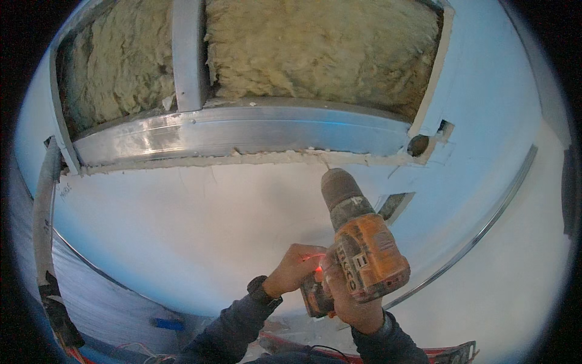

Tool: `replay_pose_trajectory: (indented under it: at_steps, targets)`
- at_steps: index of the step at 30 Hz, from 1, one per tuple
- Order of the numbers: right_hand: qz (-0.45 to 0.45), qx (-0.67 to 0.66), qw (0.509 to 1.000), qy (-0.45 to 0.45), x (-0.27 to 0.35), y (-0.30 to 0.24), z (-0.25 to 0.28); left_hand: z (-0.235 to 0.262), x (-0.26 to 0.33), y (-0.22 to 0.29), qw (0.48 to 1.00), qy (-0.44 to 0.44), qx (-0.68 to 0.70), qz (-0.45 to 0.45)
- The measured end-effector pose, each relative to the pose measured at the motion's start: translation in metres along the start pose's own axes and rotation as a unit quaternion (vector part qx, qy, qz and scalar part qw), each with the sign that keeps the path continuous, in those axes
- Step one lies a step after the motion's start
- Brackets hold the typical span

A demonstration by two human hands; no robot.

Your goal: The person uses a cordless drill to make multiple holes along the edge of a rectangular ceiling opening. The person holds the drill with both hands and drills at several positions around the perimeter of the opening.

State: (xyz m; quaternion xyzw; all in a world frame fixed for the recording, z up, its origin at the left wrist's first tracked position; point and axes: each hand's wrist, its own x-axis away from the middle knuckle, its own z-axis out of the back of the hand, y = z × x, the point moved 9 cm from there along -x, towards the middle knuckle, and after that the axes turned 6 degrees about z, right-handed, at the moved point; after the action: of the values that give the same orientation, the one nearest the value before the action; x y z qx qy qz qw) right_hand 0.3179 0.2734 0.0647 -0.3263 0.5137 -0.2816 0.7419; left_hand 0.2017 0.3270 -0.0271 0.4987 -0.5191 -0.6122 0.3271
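My right hand (351, 303) is wrapped round the handle of an orange and black cordless drill (371, 252), dusty and pointed upward. My left hand (294, 267), a dark band on its wrist, is closed against the drill's handle near the battery; its fingertips are partly hidden. A red light glows between the two hands. Ahead of the chuck (339, 185), a thin bit reaches the ragged lower edge of a plasterboard opening. Just above runs a shiny metal track (254, 130), joined by a metal stud (188, 57).
Yellowish insulation (321, 48) fills the opening. Right of it are a round hole (418, 145) and a square cutout (394, 206). A grey pipe (45, 206) with a taped end stands at the left. A metal strip (473, 242) curves along the right. Red items lie below.
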Motion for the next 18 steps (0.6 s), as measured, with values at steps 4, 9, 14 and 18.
replay_pose_trajectory:
  at_steps: [4,9,14,18]
  targets:
    - [0.058,0.051,0.997,-0.004,-0.003,-0.007,0.006,-0.009,-0.007,0.002,0.997,-0.032,0.067,-0.002]
    - [0.015,0.06,0.997,0.043,0.0,-0.002,0.025,-0.024,-0.019,0.005,0.996,-0.048,0.078,-0.018]
    - [0.024,0.036,0.998,0.049,-0.001,-0.005,0.023,-0.018,-0.012,0.0,1.0,-0.013,-0.007,-0.009]
    - [-0.024,-0.008,0.999,0.044,0.002,0.004,0.015,-0.011,-0.002,0.011,0.994,-0.001,-0.078,-0.07]
